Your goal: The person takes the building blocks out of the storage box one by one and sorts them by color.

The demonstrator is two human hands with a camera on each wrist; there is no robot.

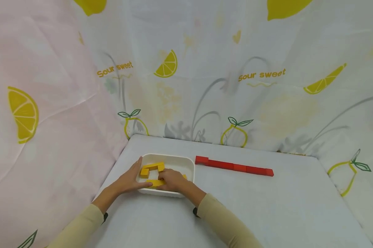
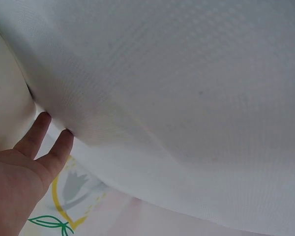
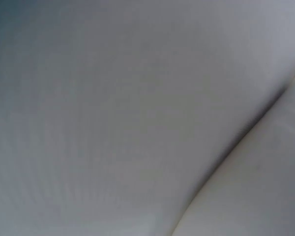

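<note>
A white rectangular tray (image 1: 191, 167) on the table holds several yellow blocks. My left hand (image 1: 132, 179) is at its left side, fingers nearly straight along the outer wall and thumb reaching over the near left corner toward a long yellow block (image 1: 153, 183). In the left wrist view two fingertips (image 2: 66, 135) of it show beside the tray's wall. My right hand (image 1: 172, 181) reaches inside the tray, its curled fingers and thumb around the right end of the long block. Farther back lie a yellow cube (image 1: 144, 173) and a yellow bar (image 1: 153, 166).
Right of the tray, a row of red blocks (image 1: 220, 165) lies end to end on the white table (image 1: 251, 206). Curtains (image 1: 199, 86) printed with lemons hang behind and at the left. The right wrist view shows only white cloth and a pale curved wall (image 3: 250, 187).
</note>
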